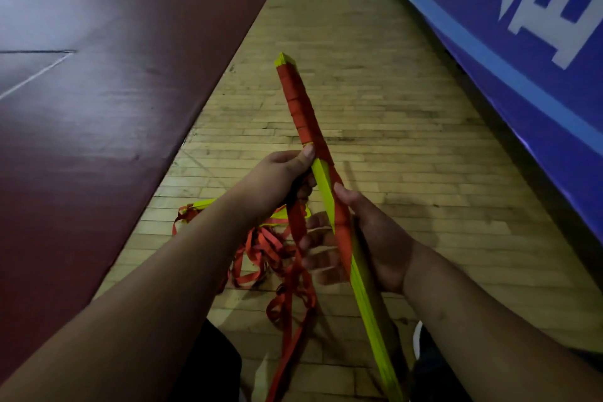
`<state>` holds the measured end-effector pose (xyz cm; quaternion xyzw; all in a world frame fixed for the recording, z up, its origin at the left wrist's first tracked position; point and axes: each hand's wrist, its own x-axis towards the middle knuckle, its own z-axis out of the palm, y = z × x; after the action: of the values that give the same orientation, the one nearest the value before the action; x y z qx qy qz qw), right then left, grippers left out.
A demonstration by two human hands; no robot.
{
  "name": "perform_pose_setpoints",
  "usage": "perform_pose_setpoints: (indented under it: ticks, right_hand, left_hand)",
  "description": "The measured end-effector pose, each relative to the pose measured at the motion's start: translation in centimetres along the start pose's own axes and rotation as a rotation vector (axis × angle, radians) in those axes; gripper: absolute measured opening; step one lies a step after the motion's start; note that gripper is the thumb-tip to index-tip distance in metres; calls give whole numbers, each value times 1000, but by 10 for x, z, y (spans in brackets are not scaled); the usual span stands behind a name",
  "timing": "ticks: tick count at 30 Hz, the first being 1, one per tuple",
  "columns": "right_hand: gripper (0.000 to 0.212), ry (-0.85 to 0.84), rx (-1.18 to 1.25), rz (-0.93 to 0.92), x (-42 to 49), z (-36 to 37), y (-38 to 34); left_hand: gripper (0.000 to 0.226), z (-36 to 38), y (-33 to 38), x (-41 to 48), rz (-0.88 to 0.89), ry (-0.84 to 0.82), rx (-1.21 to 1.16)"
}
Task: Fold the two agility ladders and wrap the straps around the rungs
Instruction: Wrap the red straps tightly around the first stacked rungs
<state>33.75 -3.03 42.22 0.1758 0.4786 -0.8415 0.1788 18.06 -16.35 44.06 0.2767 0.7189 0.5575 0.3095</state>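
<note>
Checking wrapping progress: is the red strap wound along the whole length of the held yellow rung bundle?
No: the red strap covers only the far half of the rung bundle; the end below the right hand is bare yellow.
</note>
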Motion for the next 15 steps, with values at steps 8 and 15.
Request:
perform_pose_setpoints:
  ticks: [8,15]
  right_hand:
    - [57,36,-59,-34,2,-7,-2]
    - [46,217,-276,-56,12,-3,3]
  left_hand:
    - [49,-1,6,-4,73,-3,128]
    - [54,-3,-2,2,-17,109,313]
